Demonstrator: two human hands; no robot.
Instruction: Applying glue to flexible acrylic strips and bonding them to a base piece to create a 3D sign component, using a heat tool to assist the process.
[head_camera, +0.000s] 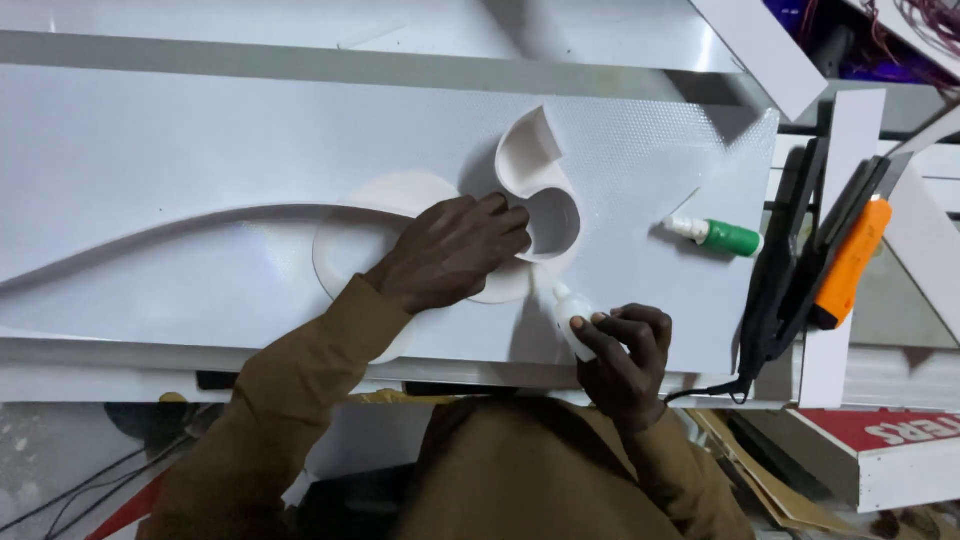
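The left hand (455, 250) lies flat, fingers spread and pressing down on a curved white strip (530, 160) that stands on edge on the white sheet (200, 160), right where the strip loops round into a small ring. It grips nothing; it pins the strip in place. The right hand (625, 350) is curled shut round a small white bottle (570, 312), nozzle pointing up toward the loop, just beside the left hand's fingertips. The sheet lies across the surface (120, 355), and a long raised line of the same strip runs off to the left.

To do this well, I judge the pressing fingers should sit close to the seam so the strip stays upright and true to its curve, while the nozzle touches the foot of the strip, not the open sheet. A light squeeze looks wise: too much would likely spread over the white face.

Off to the right lie a green-and-white bottle (725, 237) and an orange-handled tool (850, 262), well apart from both hands.
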